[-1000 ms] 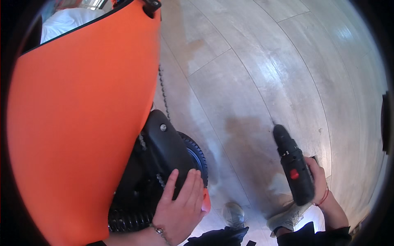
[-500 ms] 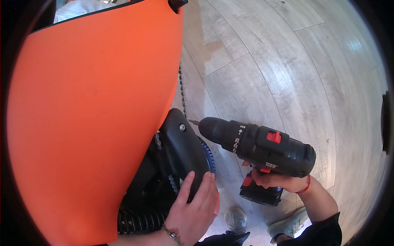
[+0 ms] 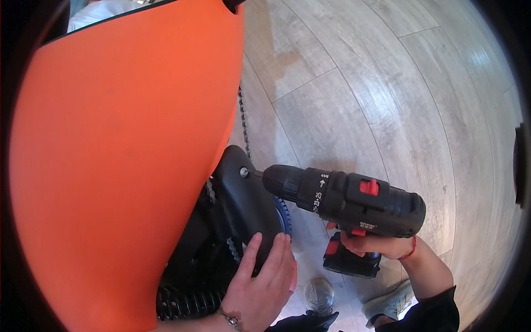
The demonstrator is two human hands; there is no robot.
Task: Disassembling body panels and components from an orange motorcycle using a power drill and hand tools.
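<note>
Overhead view of a wheeled machine, with both hands at work on its black side cover. The right hand (image 3: 381,245) is closed around the grip of a black power drill (image 3: 354,202) with red switches; its battery pack (image 3: 353,265) hangs below the fingers. The drill lies nearly level across the frame, chuck to the left, and its slender bit (image 3: 256,174) points at a silver bolt (image 3: 244,172) near the upper end of the black cover (image 3: 246,202). Bit and bolt head are at least very close; whether the bit is seated cannot be told. The left hand (image 3: 260,288) lies over the cover's lower end, fingers extended, one set apart from the others; whether it grips the edge cannot be told. A large orange panel (image 3: 133,149) fills the left side, partly overlapping the machinery. A metal chain (image 3: 244,122) extends above the cover; a wheel (image 3: 284,216) with blue showing emerges at the cover's right edge, and a black coil spring (image 3: 188,301) lies left of the left wrist. Beneath is a pale plank floor (image 3: 343,110).
</note>
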